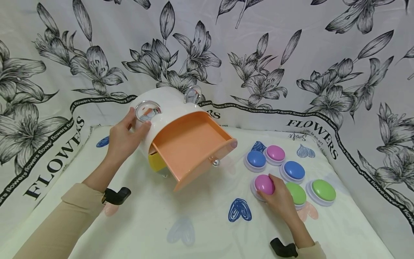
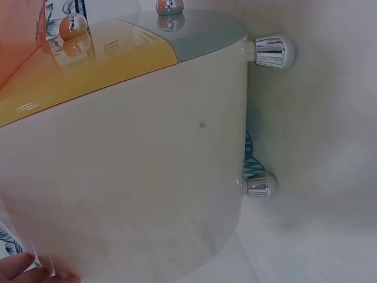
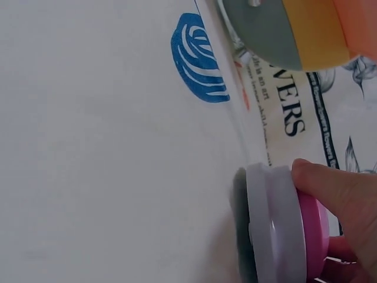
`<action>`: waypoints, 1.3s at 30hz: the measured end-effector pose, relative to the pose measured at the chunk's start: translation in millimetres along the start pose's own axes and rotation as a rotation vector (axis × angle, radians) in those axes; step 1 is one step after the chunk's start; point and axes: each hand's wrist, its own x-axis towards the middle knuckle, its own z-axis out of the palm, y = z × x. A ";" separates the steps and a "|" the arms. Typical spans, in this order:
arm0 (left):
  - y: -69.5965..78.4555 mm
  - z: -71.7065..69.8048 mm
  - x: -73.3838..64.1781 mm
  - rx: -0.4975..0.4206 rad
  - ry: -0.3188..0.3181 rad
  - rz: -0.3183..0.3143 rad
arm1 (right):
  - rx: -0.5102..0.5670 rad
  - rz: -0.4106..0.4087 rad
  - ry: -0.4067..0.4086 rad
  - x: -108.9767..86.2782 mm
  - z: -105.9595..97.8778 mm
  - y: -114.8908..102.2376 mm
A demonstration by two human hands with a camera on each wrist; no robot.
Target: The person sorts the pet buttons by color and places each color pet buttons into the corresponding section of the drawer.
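Observation:
My left hand point(image 1: 124, 138) holds a white mini drawer cabinet point(image 1: 166, 99) by its upper left side, thumb at the front edge beside a chrome ring point(image 1: 148, 110). The cabinet is tilted, and its orange top drawer point(image 1: 191, 144) is pulled out with nothing inside. Below it show a yellow drawer point(image 2: 118, 56) and a grey-green drawer point(image 2: 200, 35), both closed. In the right wrist view, my right hand point(image 3: 347, 206) grips a pink push button point(image 3: 315, 230) with a white base. The thumb presses on its rim; the other fingers are partly hidden behind it.
Around my right hand lie a second pink button point(image 1: 275, 153), two blue buttons point(image 1: 256, 159) and two green buttons point(image 1: 324, 190). A white cloth with printed hearts point(image 1: 240, 209) covers the table. Behind stands a flower-printed curtain point(image 1: 258, 72). Chrome feet point(image 2: 261, 187) stick out from the cabinet's bottom.

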 end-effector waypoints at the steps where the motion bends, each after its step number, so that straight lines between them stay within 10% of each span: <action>1: 0.2 0.1 -0.2 0.000 0.000 0.001 | 0.002 0.000 0.000 0.7 -1.1 -0.2; 39: -0.5 -0.6 0.4 0.018 -0.008 0.003 | 0.043 -0.158 0.102 56.0 -63.2 -60.4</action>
